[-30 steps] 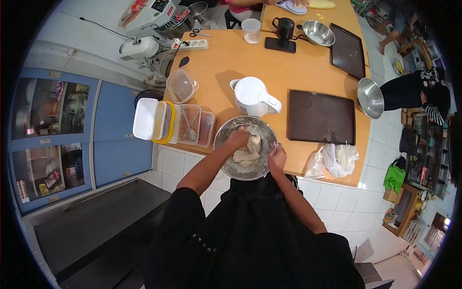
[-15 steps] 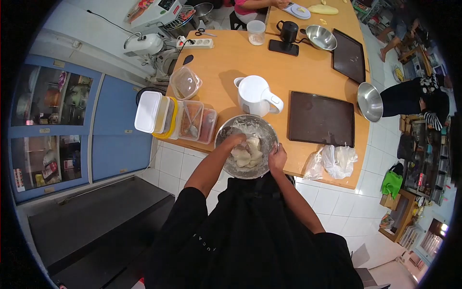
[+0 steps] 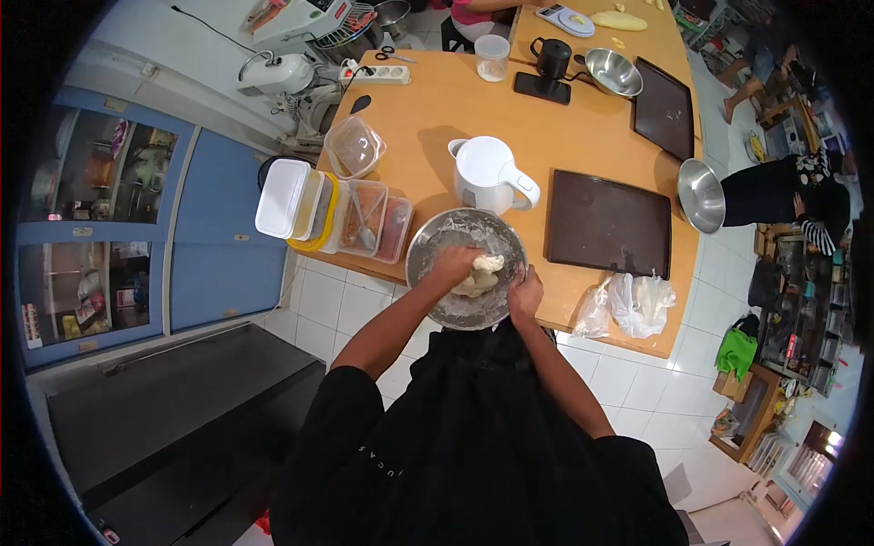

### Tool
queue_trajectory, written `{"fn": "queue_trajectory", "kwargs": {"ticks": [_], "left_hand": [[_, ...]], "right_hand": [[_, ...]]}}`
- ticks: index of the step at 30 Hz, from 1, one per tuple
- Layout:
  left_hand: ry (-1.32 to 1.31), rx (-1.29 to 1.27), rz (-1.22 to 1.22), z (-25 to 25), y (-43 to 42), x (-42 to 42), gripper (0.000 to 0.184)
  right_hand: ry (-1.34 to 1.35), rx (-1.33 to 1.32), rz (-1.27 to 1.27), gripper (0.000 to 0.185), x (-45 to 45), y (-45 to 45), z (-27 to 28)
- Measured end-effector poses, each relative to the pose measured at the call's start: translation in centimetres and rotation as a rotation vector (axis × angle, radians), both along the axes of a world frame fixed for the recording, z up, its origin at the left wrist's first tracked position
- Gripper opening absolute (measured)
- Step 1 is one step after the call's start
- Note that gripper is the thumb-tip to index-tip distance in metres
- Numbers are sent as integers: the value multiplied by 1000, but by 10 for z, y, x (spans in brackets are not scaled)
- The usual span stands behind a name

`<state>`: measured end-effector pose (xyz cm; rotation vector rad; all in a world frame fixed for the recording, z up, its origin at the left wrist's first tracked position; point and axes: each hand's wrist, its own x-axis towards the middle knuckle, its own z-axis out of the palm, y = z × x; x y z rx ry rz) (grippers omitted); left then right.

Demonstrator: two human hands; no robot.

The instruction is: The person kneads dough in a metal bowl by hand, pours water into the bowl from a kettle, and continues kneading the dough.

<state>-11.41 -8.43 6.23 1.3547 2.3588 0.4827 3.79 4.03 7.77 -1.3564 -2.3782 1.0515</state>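
A metal mixing bowl (image 3: 428,296) sits at the table's near edge, smeared inside with flour and sticky bits. Inside it lies a lump of pale dough (image 3: 485,278). My left hand (image 3: 457,266) reaches into the bowl with its fingers closed around the dough; the fingertips are partly hidden by it. At the bowl's right side, my right hand (image 3: 525,295) grips the rim, thumb towards the inside. A white electric kettle (image 3: 482,168) stands just beyond the bowl.
Plastic tubs (image 3: 364,218) stand left of the bowl. To the right lie a dark baking tray (image 3: 608,223) and plastic bags (image 3: 637,305). A steel bowl (image 3: 700,196) is at the right edge. Other people are at the far end and on the right.
My left hand has pressed in and gathered the dough, which was spread wider and is now a tighter lump. My right hand stays on the rim.
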Motion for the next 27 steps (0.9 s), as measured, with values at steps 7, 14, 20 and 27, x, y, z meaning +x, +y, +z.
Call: {"fn": "queue_trajectory", "kwargs": {"ticks": [7, 14, 20, 27], "left_hand": [[-17, -193, -91, 38, -29, 39, 50], [-242, -238, 44, 24, -28, 41, 40], [-8, -157, 271, 0, 0, 53, 32], [138, -112, 297, -8, 2, 66, 26]], "right_hand": [[-7, 29, 3, 36, 2, 1, -14], [20, 59, -22, 36, 3, -3, -13], [43, 30, -7, 34, 2, -5, -15], [32, 34, -12, 32, 2, -3, -23]]}}
